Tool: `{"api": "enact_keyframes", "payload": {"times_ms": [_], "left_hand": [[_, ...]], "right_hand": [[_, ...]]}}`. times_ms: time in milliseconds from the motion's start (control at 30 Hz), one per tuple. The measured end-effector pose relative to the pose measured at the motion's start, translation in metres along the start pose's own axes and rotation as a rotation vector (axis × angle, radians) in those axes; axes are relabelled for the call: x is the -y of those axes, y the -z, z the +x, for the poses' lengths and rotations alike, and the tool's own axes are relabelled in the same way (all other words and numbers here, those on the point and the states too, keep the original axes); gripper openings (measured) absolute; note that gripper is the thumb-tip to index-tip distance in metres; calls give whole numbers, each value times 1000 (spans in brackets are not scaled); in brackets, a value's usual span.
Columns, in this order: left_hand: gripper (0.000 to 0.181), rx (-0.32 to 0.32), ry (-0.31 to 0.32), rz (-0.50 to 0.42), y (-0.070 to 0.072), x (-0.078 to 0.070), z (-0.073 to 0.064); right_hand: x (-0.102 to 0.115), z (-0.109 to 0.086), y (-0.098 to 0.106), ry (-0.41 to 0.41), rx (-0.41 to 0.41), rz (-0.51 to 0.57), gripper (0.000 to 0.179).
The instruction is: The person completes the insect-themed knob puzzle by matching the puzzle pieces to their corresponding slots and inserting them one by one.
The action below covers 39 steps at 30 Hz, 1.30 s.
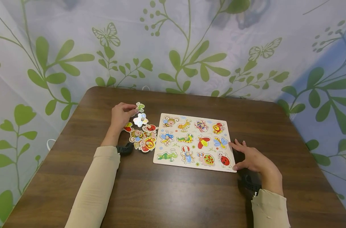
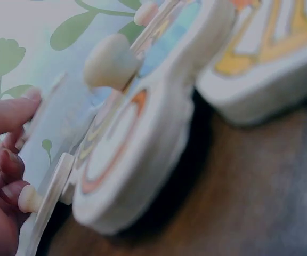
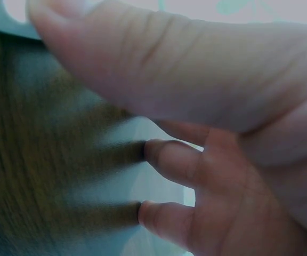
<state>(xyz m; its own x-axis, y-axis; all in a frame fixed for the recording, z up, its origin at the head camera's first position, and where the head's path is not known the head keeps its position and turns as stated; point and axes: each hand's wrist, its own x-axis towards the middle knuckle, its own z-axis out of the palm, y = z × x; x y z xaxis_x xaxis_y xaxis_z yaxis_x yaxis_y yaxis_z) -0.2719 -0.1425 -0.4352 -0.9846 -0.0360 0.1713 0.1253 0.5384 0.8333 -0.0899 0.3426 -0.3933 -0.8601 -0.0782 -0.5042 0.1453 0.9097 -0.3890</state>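
Note:
A pale wooden peg puzzle board (image 1: 201, 167) with printed insects lies on the table. Knobbed pieces sit in it at the mosquito (image 1: 167, 137), the caterpillar (image 1: 185, 138) and the stag beetle (image 1: 187, 154). My left hand (image 1: 121, 115) is at the far end of a heap of loose pieces and pinches a green insect puzzle piece (image 1: 140, 107); its fingers are at a wooden knob (image 2: 30, 198) in the left wrist view. My right hand (image 1: 254, 158) rests at the board's right edge, thumb on the near corner, fingers spread and fairly straight, some fingertips on the table.
The loose heap holds a pale flower-shaped piece (image 1: 139, 119), a bee piece (image 1: 137, 135), a ladybug piece (image 1: 150, 128) and a red-and-yellow butterfly piece (image 1: 148, 144), some overlapping. A brown wooden table (image 1: 173, 196) bears everything. Behind it hangs a leaf-patterned curtain (image 1: 150, 41).

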Motion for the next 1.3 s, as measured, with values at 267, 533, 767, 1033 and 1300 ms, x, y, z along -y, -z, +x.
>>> {"api": "enact_keyframes", "payload": {"times_ms": [267,533,767,1033,1300], "left_hand": [[21,15,-86,-27,-1,-25,-5],[16,219,-210,3,-30,-60,-24],[16,406,-284,127,-52,-83,-51],[12,476,-358,187,-49,-90,-77],[14,549,-415,223,-37,-77,-103]], "right_hand": [[0,0,1,1,4,2,110],[-1,-4,1,0,3,1,110],[0,-5,2,26,-9,-17,107],[4,-3,1,27,-14,-8,108],[2,-3,0,10,-8,-3,108]]}}
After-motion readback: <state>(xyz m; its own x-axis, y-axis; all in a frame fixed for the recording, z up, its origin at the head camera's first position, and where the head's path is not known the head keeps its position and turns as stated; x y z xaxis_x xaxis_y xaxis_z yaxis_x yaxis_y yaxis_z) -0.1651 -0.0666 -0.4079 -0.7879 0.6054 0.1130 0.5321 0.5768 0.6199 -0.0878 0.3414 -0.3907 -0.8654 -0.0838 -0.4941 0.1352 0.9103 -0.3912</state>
